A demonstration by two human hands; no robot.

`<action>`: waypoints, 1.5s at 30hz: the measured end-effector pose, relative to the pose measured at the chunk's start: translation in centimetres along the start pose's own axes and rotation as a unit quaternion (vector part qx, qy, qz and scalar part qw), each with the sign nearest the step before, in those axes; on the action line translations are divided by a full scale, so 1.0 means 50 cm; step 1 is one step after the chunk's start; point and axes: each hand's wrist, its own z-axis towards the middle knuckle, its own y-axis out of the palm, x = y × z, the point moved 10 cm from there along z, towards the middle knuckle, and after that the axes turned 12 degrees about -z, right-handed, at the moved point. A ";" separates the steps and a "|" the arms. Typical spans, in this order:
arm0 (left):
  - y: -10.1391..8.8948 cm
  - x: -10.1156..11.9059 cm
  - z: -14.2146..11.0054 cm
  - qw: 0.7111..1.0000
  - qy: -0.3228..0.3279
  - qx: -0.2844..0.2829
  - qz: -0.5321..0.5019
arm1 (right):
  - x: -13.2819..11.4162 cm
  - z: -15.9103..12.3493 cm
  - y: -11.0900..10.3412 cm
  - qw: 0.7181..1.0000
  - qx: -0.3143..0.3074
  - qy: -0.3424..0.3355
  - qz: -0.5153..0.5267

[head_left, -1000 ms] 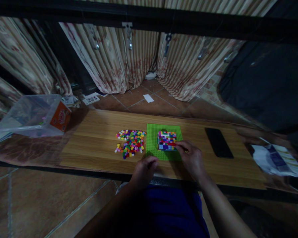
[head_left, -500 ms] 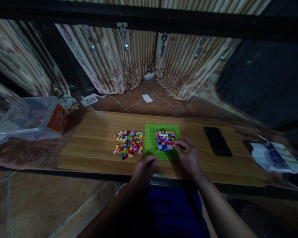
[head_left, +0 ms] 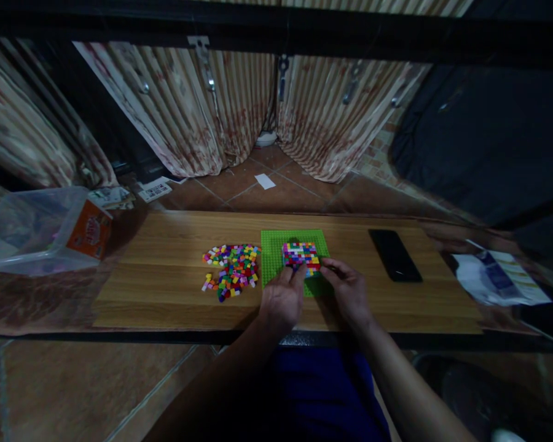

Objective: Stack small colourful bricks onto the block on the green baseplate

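A block of multicoloured toy bricks (head_left: 300,248) sits on a green studded baseplate (head_left: 271,245) on the wooden board. My left hand (head_left: 282,301) reaches over the plate's front, fingers stretched and apart, tips touching the front left part of the block. Those fingers hide some of its front rows. At the block's right side, my right hand (head_left: 348,285) has thumb and forefinger pinched at the end of a red toy brick (head_left: 312,266) near the front. The exact contact is small and dim. Left of the plate lies a loose pile of small toy bricks (head_left: 237,267).
A black phone (head_left: 395,255) lies on the wooden board (head_left: 156,264), right of the plate. Beyond the board's left end stands a clear plastic box (head_left: 37,227) with an orange label. A white and blue plastic packet (head_left: 498,279) lies past the right end.
My left hand has moved up and right from the plate's front edge onto the block, its fingers unfolding. My right hand stays at the block's right side. The view has shifted slightly.
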 end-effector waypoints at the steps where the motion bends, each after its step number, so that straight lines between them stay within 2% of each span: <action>1: 0.002 -0.001 0.001 1.000 -0.003 -0.002 0.007 | 0.003 -0.002 0.000 1.000 0.001 0.011 0.006; 10: 0.008 -0.002 0.008 0.999 -0.025 -0.022 0.043 | -0.006 0.005 0.025 0.998 -0.025 0.036 0.037; 17: 0.015 -0.002 0.011 0.997 -0.025 -0.020 0.066 | 0.003 0.014 0.028 0.997 -0.021 0.069 0.017; 27: 0.021 0.000 0.014 0.996 -0.034 -0.014 0.087 | 0.002 0.018 0.027 1.000 0.001 0.030 -0.003; 32: 0.015 0.003 0.014 0.996 -0.037 -0.018 0.075 | 0.013 0.019 0.034 0.998 -0.021 0.053 0.035; 35: -0.003 0.005 0.009 0.998 -0.033 -0.006 0.051 | 0.019 0.016 0.025 0.995 -0.024 0.065 0.070; 39: -0.043 -0.009 -0.018 0.999 -0.041 0.033 -0.001 | 0.025 0.004 -0.026 0.994 0.047 0.062 0.083; 42: -0.087 -0.053 -0.061 0.994 -0.065 0.088 -0.015 | 0.017 -0.020 -0.054 0.995 0.078 0.043 0.050; 45: -0.146 -0.121 -0.128 0.981 -0.101 0.167 -0.006 | -0.015 -0.060 -0.037 0.999 0.049 -0.004 -0.010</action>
